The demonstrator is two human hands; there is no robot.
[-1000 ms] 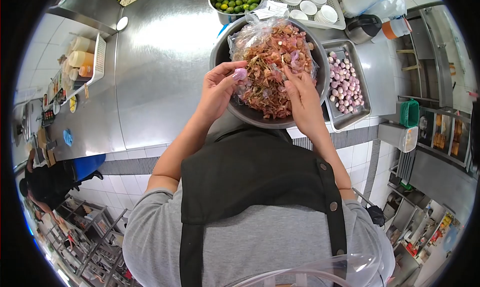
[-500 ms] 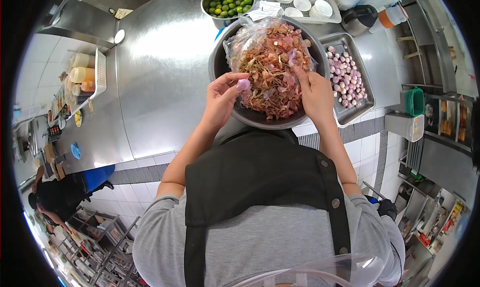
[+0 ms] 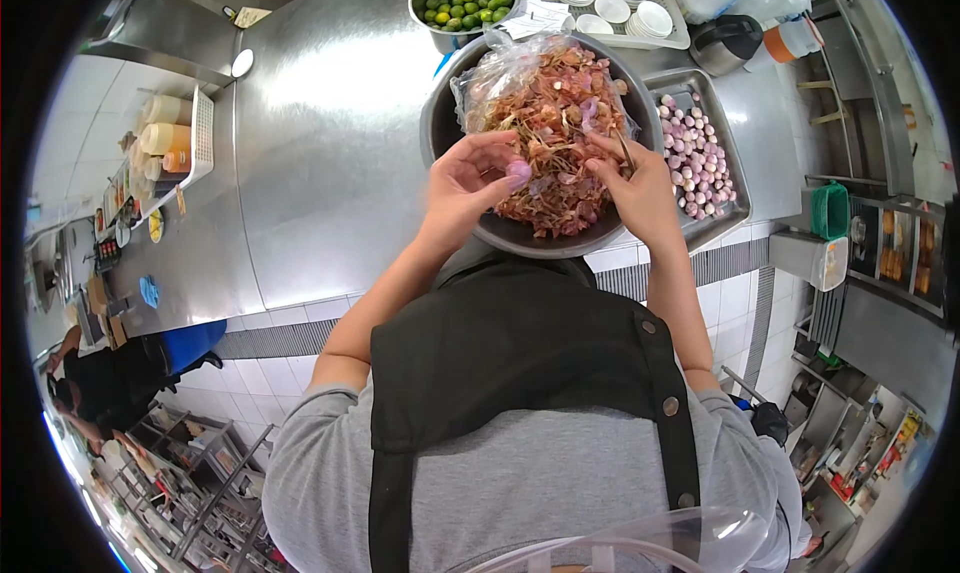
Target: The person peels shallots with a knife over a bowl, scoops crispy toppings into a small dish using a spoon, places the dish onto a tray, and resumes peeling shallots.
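Note:
My left hand [image 3: 465, 185] is closed, pinching a pinkish-purple shallot [image 3: 518, 171] between thumb and fingertips over a large metal bowl [image 3: 437, 123]. Opposite it, my right hand [image 3: 640, 185] is closed around a slim, dark object [image 3: 627, 151] that looks like a small knife; most of it is hidden by the fingers. Both hands hover just above a heap of dry shallot skins [image 3: 555, 188], which rests on a clear plastic bag [image 3: 500, 68] inside the bowl.
To the right lies a metal tray [image 3: 742, 198] of peeled shallots [image 3: 697, 163]. Behind the bowl stand a pot of green limes [image 3: 465, 5], a white basket [image 3: 680, 35] with small bowls, and a kettle [image 3: 722, 43]. A person in dark clothing [image 3: 105, 378] is at far left.
My left hand has moved right with the shallot, closer to my right hand. The right hand has turned, and the slim dark object now shows between its fingers.

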